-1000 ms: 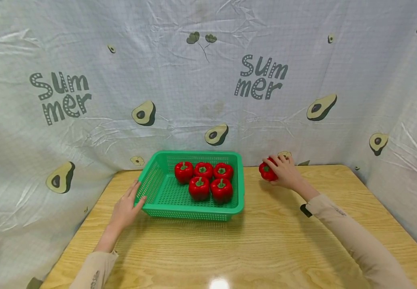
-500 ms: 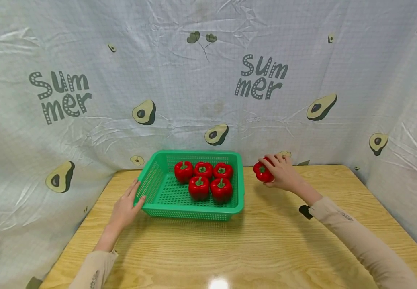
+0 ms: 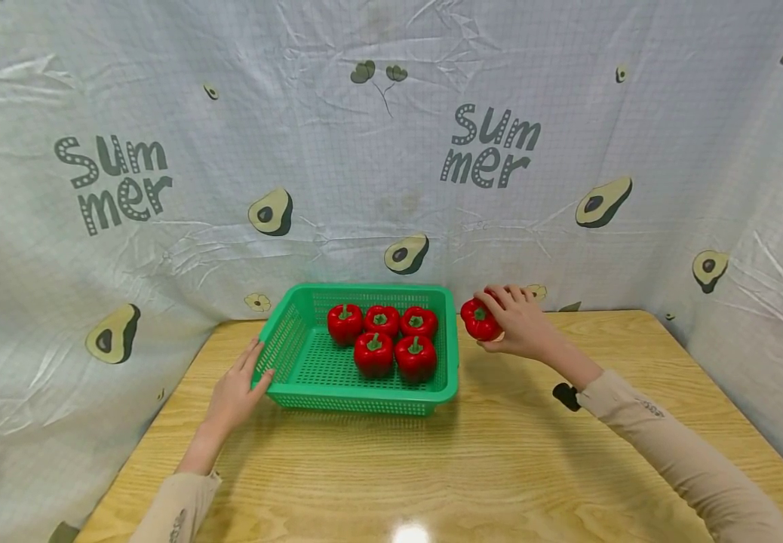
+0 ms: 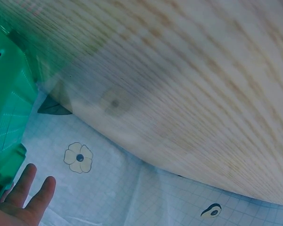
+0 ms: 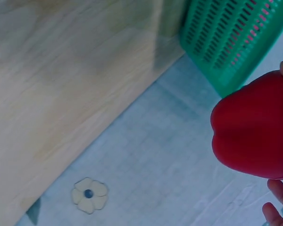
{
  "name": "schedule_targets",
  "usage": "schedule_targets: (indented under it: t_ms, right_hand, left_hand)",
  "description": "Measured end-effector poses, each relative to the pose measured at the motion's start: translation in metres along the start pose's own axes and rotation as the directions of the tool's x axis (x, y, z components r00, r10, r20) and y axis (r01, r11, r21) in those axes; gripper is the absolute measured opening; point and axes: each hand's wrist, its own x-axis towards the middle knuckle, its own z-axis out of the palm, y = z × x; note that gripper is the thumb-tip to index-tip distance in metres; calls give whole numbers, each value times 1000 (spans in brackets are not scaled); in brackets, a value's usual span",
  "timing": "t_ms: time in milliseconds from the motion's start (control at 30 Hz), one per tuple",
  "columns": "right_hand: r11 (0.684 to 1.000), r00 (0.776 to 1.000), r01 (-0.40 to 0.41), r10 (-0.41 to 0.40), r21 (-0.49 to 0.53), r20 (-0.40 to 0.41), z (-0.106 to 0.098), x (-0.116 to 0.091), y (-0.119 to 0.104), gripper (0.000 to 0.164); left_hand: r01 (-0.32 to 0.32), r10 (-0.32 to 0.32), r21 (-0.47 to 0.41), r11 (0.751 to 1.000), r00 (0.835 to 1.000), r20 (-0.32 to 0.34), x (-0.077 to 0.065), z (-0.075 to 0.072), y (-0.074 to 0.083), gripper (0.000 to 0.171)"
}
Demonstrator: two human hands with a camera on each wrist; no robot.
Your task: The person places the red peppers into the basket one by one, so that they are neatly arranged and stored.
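My right hand (image 3: 520,326) grips a red bell pepper (image 3: 478,320) from its right side, just right of the green plastic basket (image 3: 357,396). The pepper's green stem faces left toward me. In the right wrist view the pepper (image 5: 254,129) fills the right side, with fingertips (image 5: 279,190) at its edge. Several more red bell peppers (image 3: 374,354) stand in the basket's middle and right part, stems up. At the basket's front left corner rests my left hand (image 3: 231,394), its fingers extended along the outer wall and the thumb by the rim. Two straight fingers (image 4: 40,193) show in the left wrist view.
The basket stands near the back edge of a light wooden table (image 3: 364,475). Behind it hangs a pale cloth (image 3: 337,173) printed with avocados and lettering, which also lines both sides. The basket's right wall (image 5: 226,47) lies beyond the held pepper in the right wrist view.
My right hand has carried the bell pepper leftward and slightly up, closer to the basket's right rim. The left hand and the basket have stayed put.
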Motion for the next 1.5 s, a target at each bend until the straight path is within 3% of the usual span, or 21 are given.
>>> schedule_targets:
  t_ms: [400,933,1500]
  right_hand:
    - [998,997,63,-62,20,-53,-10,25,-29,78]
    - [988,989,148,-148,30,-21,-6,78,-78,80]
    - [981,976,162,-175,103,129,5,126,-113,75]
  left_hand:
    - [-14,14,-6,1000,1000,-26,-4,0,-2,54]
    - [5,-5,-6,1000,1000,-12,-8,-1,-3,54]
    - [1,-1,-11,1000,1000,-10,-1,0,0,55]
